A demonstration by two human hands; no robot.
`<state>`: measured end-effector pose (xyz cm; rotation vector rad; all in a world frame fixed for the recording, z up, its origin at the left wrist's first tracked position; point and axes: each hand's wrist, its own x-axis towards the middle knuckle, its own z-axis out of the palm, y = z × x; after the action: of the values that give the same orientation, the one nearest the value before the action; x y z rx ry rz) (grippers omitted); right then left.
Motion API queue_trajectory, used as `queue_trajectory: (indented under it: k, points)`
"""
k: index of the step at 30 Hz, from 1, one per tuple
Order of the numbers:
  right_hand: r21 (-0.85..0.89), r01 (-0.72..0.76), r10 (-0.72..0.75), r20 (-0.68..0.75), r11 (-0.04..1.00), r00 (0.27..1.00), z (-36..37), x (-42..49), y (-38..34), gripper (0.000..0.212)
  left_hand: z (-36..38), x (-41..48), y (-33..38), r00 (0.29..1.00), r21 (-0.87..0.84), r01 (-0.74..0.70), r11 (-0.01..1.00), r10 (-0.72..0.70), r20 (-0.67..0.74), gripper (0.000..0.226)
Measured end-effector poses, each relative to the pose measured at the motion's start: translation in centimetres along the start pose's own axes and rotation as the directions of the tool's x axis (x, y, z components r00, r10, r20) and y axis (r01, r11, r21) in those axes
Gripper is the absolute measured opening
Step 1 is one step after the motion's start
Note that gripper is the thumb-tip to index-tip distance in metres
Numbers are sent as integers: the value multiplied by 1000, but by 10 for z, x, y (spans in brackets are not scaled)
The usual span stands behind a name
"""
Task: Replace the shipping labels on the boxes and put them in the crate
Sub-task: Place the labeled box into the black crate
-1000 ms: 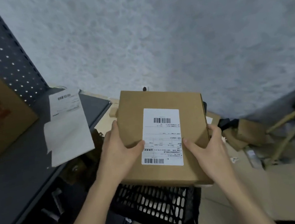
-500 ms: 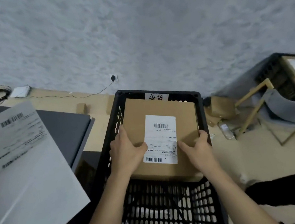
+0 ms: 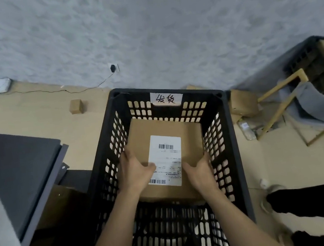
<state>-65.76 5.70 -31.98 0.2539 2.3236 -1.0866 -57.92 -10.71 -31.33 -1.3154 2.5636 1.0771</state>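
A flat brown cardboard box [image 3: 190,139] with a white shipping label [image 3: 166,153] on top sits low inside a black perforated crate [image 3: 229,134]. The crate carries a white handwritten tag [image 3: 166,98] on its far rim. My left hand [image 3: 135,171] grips the box's left near side, thumb over the label's edge. My right hand [image 3: 200,171] grips the right near corner. Whether the box rests on the crate floor is hidden.
A dark grey table [image 3: 15,170] stands to the left. A second black crate [image 3: 313,64] holding boxes is at the far right, beside a grey chair [image 3: 321,106] and loose cardboard [image 3: 243,104]. A small brown block [image 3: 76,106] and a cable [image 3: 58,90] lie on the floor.
My hands have lowered the box from above the crate down deep inside it. My view has tilted down and to the right, so the paper sheets on the table have left the frame.
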Motion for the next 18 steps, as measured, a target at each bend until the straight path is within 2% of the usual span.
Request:
queue_trajectory:
  k: [6, 9, 14, 18]
  points:
    - [-84, -140, 134, -72, 987, 988, 27, 35, 12, 103, 31, 25, -18, 998, -4, 19, 1000, -19, 63, 104]
    - [-108, -180, 173, -76, 978, 982, 34, 46, 18, 101, 43, 32, -24, 998, -2, 17, 1000, -17, 57, 105]
    - [-106, -188, 182, -64, 976, 981, 40, 56, 24, 89, 58, 40, -35, 996, -43, 48, 998, -44, 76, 109]
    - [-118, -170, 163, -66, 978, 984, 43, 61, 23, 89, 63, 44, -38, 994, -47, 66, 997, -61, 88, 108]
